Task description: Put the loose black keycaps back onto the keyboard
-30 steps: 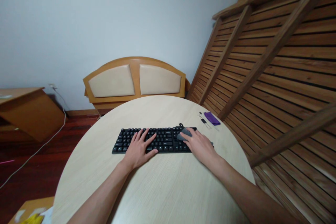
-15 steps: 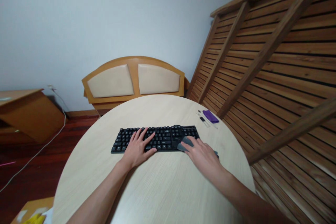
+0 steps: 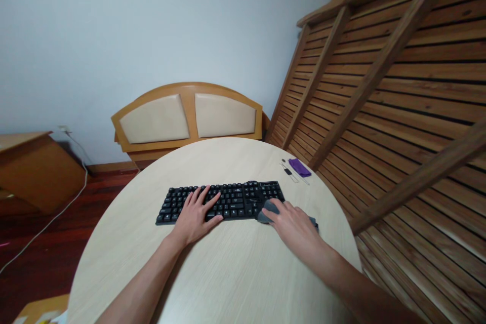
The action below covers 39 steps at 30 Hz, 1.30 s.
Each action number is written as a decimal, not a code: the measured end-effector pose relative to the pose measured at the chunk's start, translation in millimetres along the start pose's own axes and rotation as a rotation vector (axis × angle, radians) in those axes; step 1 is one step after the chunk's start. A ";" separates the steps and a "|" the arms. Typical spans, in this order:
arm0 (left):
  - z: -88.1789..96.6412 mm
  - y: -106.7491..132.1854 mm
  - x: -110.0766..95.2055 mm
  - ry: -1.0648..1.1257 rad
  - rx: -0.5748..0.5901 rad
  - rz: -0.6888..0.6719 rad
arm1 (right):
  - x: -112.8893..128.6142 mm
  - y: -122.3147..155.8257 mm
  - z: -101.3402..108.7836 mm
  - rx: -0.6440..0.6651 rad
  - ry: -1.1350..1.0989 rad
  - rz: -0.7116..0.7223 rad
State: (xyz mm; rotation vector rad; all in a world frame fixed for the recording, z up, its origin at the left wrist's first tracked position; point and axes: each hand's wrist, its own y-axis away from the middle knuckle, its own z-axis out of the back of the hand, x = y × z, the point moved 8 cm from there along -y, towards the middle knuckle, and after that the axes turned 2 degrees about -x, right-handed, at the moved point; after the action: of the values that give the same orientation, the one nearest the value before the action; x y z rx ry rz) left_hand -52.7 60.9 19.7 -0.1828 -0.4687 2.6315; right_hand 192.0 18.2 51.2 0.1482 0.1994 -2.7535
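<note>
A black keyboard [image 3: 235, 201] lies on the pale round table [image 3: 228, 273]. My left hand [image 3: 193, 215] rests on its left half with the fingers spread, the thumb along the front edge. Under my right hand [image 3: 294, 223] is a grey cloth [image 3: 269, 210], bunched beneath the fingers at the keyboard's front right corner. A darker end of the cloth sticks out on the right side of the hand. My palm hides most of it, and part of the number keys is covered.
A folded purple cloth [image 3: 299, 167], a small black piece with pale wires [image 3: 288, 172] and a tiny dark disc [image 3: 283, 161] lie at the table's back right. Wooden slatted panels [image 3: 379, 111] lean close on the right. A padded headboard [image 3: 190, 116] stands behind the table.
My right hand has slid a little to the right with the grey cloth, relative to the keyboard. The left hand stays in place on the keys. The whole view has shifted slightly.
</note>
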 end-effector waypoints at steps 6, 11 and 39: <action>-2.2 1.1 0.2 -0.007 -0.001 -0.013 | -39.1 -33.3 17.3 -0.083 -0.040 -0.192; -3.7 1.5 0.3 -0.016 -0.013 -0.018 | -39.5 -57.3 2.9 -0.067 -0.044 -0.245; -3.8 0.7 0.4 -0.030 0.001 -0.010 | -65.9 -46.9 -3.7 -0.120 -0.089 -0.322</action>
State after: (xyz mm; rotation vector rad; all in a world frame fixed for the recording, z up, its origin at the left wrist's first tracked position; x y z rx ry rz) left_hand -52.5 61.7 15.9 -0.1405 -0.4773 2.6282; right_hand 235.7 85.6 61.7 -0.0432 0.3937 -3.0475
